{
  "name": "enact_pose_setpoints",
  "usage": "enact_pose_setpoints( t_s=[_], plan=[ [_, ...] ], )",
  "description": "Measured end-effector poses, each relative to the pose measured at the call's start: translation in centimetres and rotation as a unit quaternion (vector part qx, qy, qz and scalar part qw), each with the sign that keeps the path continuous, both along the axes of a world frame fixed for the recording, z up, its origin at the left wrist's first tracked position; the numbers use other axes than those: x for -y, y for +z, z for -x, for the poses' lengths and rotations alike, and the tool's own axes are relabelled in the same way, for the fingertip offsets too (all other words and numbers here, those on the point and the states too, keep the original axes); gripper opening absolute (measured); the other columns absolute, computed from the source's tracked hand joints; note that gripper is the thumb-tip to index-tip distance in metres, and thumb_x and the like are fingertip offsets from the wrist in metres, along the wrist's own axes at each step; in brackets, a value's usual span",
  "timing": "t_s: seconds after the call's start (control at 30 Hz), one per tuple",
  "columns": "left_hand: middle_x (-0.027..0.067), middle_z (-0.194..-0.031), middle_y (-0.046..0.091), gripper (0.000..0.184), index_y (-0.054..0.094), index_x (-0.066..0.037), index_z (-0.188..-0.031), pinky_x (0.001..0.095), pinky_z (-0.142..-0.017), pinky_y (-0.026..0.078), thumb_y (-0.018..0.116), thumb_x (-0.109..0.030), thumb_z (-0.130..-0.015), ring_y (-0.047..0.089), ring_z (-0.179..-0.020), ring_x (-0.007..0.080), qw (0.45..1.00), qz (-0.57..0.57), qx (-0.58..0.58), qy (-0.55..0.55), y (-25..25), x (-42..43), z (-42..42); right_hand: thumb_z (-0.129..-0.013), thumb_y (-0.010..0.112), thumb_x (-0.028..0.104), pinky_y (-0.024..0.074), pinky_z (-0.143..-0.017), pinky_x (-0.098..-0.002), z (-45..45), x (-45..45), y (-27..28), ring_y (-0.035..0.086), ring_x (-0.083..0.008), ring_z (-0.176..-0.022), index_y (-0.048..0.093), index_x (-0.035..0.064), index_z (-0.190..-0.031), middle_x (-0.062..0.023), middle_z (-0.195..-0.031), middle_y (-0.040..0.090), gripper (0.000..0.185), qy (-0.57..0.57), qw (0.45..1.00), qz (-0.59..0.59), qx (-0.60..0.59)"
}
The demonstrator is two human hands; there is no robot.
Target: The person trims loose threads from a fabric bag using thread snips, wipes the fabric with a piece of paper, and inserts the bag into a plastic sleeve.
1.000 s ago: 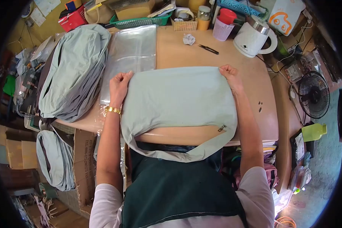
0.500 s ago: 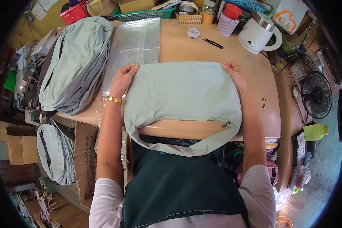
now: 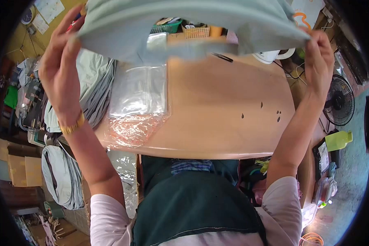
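A pale grey-green fabric shoulder bag point(image 3: 192, 12) is held up in the air near the top of the head view, its strap hanging below and blurred. My left hand point(image 3: 63, 61), with a gold watch at the wrist, pinches the bag's left corner. At the opposite corner, my right hand point(image 3: 319, 57) has its fingers closed on the fabric. The bag's upper part runs out of the frame. Under it on the table lie clear plastic bags point(image 3: 139, 90) and a black pair of thread snips or tweezers point(image 3: 222, 57).
The tan table point(image 3: 217, 119) has a few dark marks. A pile of similar grey bags point(image 3: 96, 82) sits at its left, with more folded bags point(image 3: 61, 176) lower down. Baskets point(image 3: 196, 32) stand at the back. A white kettle point(image 3: 266, 56) is partly hidden; a black fan point(image 3: 339, 100) stands right.
Both hands have lifted the bag off the table, up and towards the camera. The clear plastic bags and more of the table's surface have come into view.
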State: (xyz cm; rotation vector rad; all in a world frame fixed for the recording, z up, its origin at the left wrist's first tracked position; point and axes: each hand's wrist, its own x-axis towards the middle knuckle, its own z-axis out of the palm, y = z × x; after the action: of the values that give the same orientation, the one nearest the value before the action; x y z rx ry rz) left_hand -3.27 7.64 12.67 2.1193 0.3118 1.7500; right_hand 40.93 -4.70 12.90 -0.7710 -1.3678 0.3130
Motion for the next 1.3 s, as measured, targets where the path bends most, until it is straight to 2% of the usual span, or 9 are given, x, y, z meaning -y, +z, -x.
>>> enact_pose_setpoints(
  t_s=[0.07,0.17,0.33,0.5,0.7,0.9,0.97,1.1,1.3],
  plan=[
    [0.0231,-0.129,0.061,0.010,0.065,0.000,-0.089,0.0443,-0.104,0.043,0.066,-0.009,-0.090,0.059,-0.121,0.0329,0.994,-0.044,-0.049,0.092,-2.0,2.2,0.4,-0.090,0.068,0.010,0.0462,-0.087,-0.0279,0.0,2.1,-2.5,0.061,-0.0158,-0.101,0.061,0.0050,-0.086,-0.0153,-0.114,0.069,0.009,-0.094,0.993,0.037,0.059],
    [0.0235,-0.124,0.063,0.009,0.065,-0.001,-0.083,0.0452,-0.102,0.045,0.071,-0.008,-0.081,0.061,-0.117,0.0360,0.968,-0.012,-0.176,0.176,-9.7,5.0,1.9,-0.086,0.072,0.010,0.0480,-0.091,-0.0333,2.1,5.9,-10.0,0.063,-0.0211,-0.104,0.062,0.0053,-0.085,-0.0148,-0.110,0.070,0.011,-0.034,0.982,0.167,0.087],
    [0.0189,-0.116,0.065,0.021,0.070,-0.003,-0.087,0.0404,-0.092,0.049,0.080,-0.011,-0.071,0.063,-0.106,0.0332,0.939,0.198,-0.259,0.107,-19.8,8.8,2.9,-0.076,0.074,-0.007,0.0513,-0.086,-0.0344,3.7,10.3,-21.8,0.063,-0.0188,-0.099,0.066,0.0017,-0.085,-0.0108,-0.102,0.070,0.015,-0.002,0.923,0.379,0.063],
    [0.0143,-0.105,0.062,0.032,0.069,-0.002,-0.090,0.0404,-0.085,0.049,0.084,-0.017,-0.067,0.060,-0.098,0.0307,0.942,0.180,-0.240,0.152,-20.1,8.3,2.4,-0.071,0.077,-0.007,0.0506,-0.081,-0.0347,5.5,10.4,-21.1,0.062,-0.0254,-0.089,0.065,0.0014,-0.088,-0.0111,-0.096,0.062,0.023,-0.218,0.933,0.232,0.167],
    [0.0104,-0.101,0.064,0.029,0.070,-0.004,-0.098,0.0368,-0.080,0.049,0.080,-0.005,-0.071,0.061,-0.095,0.0270,0.918,0.100,-0.346,0.168,-20.0,7.4,2.8,-0.071,0.073,-0.011,0.0491,-0.082,-0.0337,5.7,8.3,-21.0,0.061,-0.0274,-0.091,0.062,0.0032,-0.098,-0.0126,-0.096,0.061,0.032,-0.204,0.924,0.135,0.295],
    [0.0070,-0.097,0.064,0.021,0.073,-0.008,-0.092,0.0375,-0.077,0.046,0.076,-0.002,-0.072,0.060,-0.090,0.0260,0.924,0.204,-0.285,0.154,-19.2,7.3,2.5,-0.088,0.058,-0.007,0.0474,-0.084,-0.0289,5.9,6.1,-23.9,0.059,-0.0169,-0.090,0.059,-0.0005,-0.100,-0.0090,-0.094,0.062,0.013,-0.136,0.975,0.173,-0.024],
    [0.0067,-0.096,0.065,0.024,0.072,-0.008,-0.095,0.0376,-0.077,0.045,0.075,-0.002,-0.072,0.060,-0.087,0.0264,0.908,0.108,-0.363,0.176,-19.5,7.1,2.2,-0.091,0.056,-0.005,0.0476,-0.083,-0.0279,6.1,5.6,-24.7,0.058,-0.0153,-0.089,0.059,-0.0008,-0.100,-0.0077,-0.094,0.062,0.011,-0.190,0.963,0.191,-0.010],
    [0.0046,-0.097,0.065,0.022,0.073,-0.010,-0.090,0.0363,-0.078,0.044,0.075,-0.002,-0.070,0.060,-0.086,0.0237,0.937,-0.008,-0.265,0.230,-18.3,8.0,0.4,-0.091,0.057,-0.003,0.0468,-0.082,-0.0277,8.7,4.3,-21.7,0.058,-0.0163,-0.086,0.059,-0.0012,-0.097,-0.0080,-0.090,0.062,0.006,-0.324,0.929,0.127,0.126],
    [0.0031,-0.089,0.068,0.025,0.071,-0.009,-0.091,0.0331,-0.074,0.047,0.075,0.000,-0.068,0.062,-0.083,0.0188,0.931,-0.152,-0.198,0.266,-20.4,8.5,0.9,-0.094,0.056,0.002,0.0473,-0.080,-0.0285,5.2,5.8,-25.7,0.058,-0.0142,-0.088,0.063,-0.0013,-0.087,-0.0070,-0.092,0.066,0.010,-0.283,0.921,0.266,-0.003]
  ],
)
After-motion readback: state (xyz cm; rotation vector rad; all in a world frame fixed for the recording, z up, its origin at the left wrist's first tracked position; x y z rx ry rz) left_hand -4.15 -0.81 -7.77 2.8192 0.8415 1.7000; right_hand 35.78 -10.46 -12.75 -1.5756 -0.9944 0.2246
